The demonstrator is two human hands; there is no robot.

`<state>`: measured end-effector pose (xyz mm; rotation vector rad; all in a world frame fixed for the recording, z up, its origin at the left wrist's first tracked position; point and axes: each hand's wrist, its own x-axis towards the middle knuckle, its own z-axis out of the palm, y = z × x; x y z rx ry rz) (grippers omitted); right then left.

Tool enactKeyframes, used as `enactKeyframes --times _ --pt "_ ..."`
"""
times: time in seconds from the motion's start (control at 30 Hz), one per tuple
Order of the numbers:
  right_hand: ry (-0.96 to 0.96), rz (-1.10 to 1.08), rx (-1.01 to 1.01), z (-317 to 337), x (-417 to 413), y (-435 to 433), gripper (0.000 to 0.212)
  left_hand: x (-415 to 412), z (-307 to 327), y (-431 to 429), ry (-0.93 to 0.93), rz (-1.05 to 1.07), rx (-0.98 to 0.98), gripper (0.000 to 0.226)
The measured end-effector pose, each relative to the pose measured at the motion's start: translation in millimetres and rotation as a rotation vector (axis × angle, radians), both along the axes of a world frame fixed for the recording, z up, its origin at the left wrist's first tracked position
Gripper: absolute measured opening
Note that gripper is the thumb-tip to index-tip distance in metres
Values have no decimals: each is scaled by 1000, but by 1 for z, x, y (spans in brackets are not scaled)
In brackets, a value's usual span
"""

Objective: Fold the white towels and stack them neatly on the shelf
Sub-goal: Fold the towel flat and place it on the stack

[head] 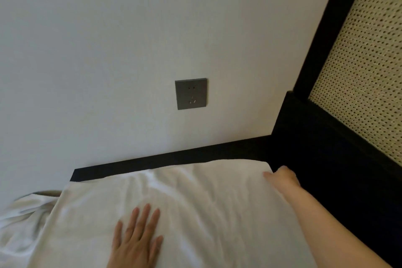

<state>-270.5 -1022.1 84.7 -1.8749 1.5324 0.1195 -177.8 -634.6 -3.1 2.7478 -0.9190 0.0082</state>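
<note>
Towel: a white towel (pixel 206 213) lies spread over a dark surface (pixel 326 169), wrinkled near its far edge and smoother toward the near side; its far edge runs just short of the wall (pixel 108 50), leaving a dark strip of the surface bare between them; its far right corner sits under the right hand.

Left hand: the left hand (pixel 136 239) lies palm down on the near middle of the towel; its fingers (pixel 145 213) are straight, a little spread and point away from the person; the thumb is out to the left; the hand holds nothing and only presses flat on the cloth.

Right hand: the right hand (pixel 282 177) reaches out on a bare, nearly straight forearm along the towel's right edge; it holds the far right corner, with one fingertip lying on top of the cloth and the other fingers curled over the edge, where they cannot be made out; the knuckles are raised above the dark surface.

Left side: a crumpled cloth (pixel 19 230), also white, lies bunched beside the towel's left edge and touches it.

Wall: a grey socket (pixel 191 93) is set in the pale wall above the towel's far edge.

Right side: a black frame (pixel 322 28) rises at the right; it borders a woven cane panel (pixel 365 72).
</note>
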Motion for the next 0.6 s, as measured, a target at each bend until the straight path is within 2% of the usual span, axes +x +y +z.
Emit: enactKeyframes --times 0.07,0.13,0.27,0.43,0.5,0.6 --pt "-111 -58 244 2 11 -13 57 1 -1 -2 11 13 -11 57" --pt "-148 -75 349 0 18 -23 58 5 -2 -9 19 37 -30 58" --pt "-310 -102 387 -6 25 -42 54 16 8 -49 -53 -53 23 63" --pt "-403 -28 395 -7 23 -43 28 30 18 -115 -6 -185 79 72" --pt "-441 -34 399 -10 22 -45 30 33 12 -124 27 -180 88 75" --pt "-451 -50 339 -14 23 -46 30 32 8 -121 10 -160 47 66"
